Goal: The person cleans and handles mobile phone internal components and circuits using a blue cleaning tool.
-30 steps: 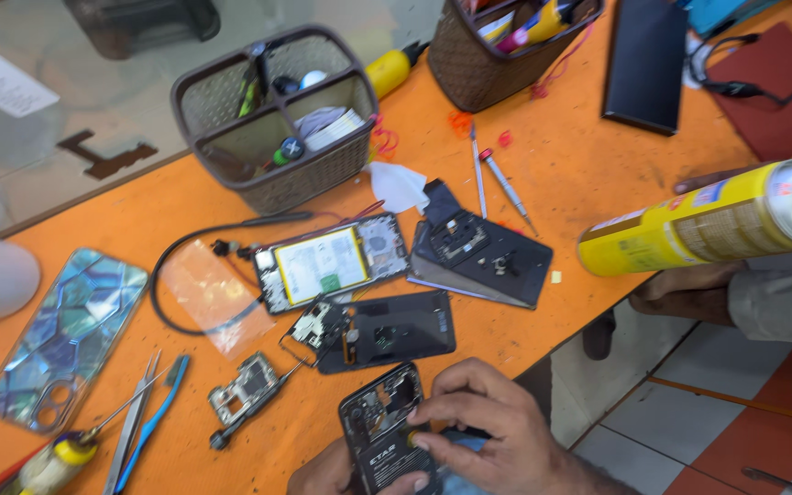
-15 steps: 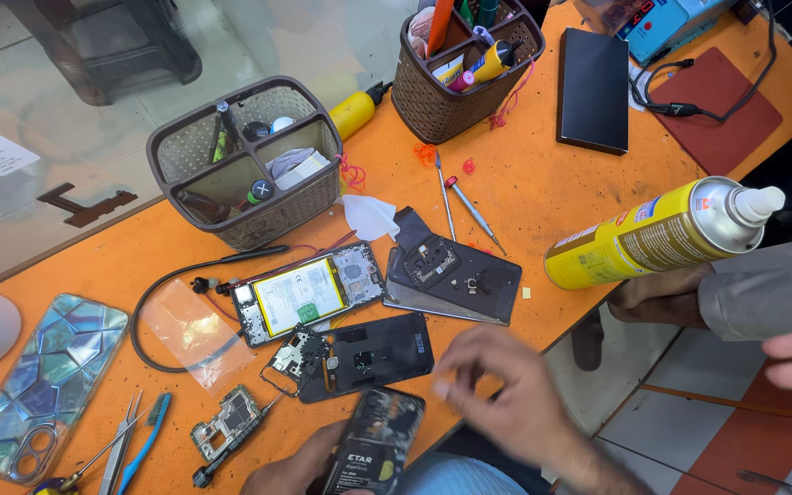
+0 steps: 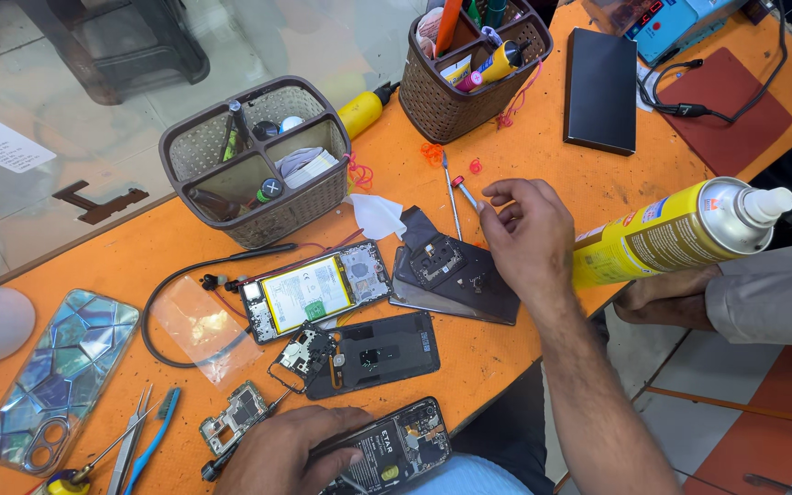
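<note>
My left hand (image 3: pixel 291 447) lies at the bottom edge and holds an opened black phone (image 3: pixel 396 451) against the orange table (image 3: pixel 543 147). My right hand (image 3: pixel 526 236) reaches out over the middle of the table. Its thumb and forefinger pinch the near end of a small red-tipped screwdriver (image 3: pixel 463 191), which still rests on the table beside a second thin tool (image 3: pixel 450 197). Just left of that hand lies a dark back cover (image 3: pixel 451 275). A phone with its battery exposed (image 3: pixel 312 291) and a black phone frame (image 3: pixel 378 348) lie between my hands.
A yellow spray can (image 3: pixel 671 234) lies at the right, above another person's hand (image 3: pixel 657 301) in a grey sleeve. Two brown tool baskets (image 3: pixel 254 160) (image 3: pixel 469 92) stand at the back. A patterned phone case (image 3: pixel 48 376), tweezers (image 3: pixel 135 440) and a small circuit board (image 3: pixel 236 417) lie left.
My right hand has left the black phone and moved up and to the right to the small screwdriver. My left hand stays on the phone. The view has shifted.
</note>
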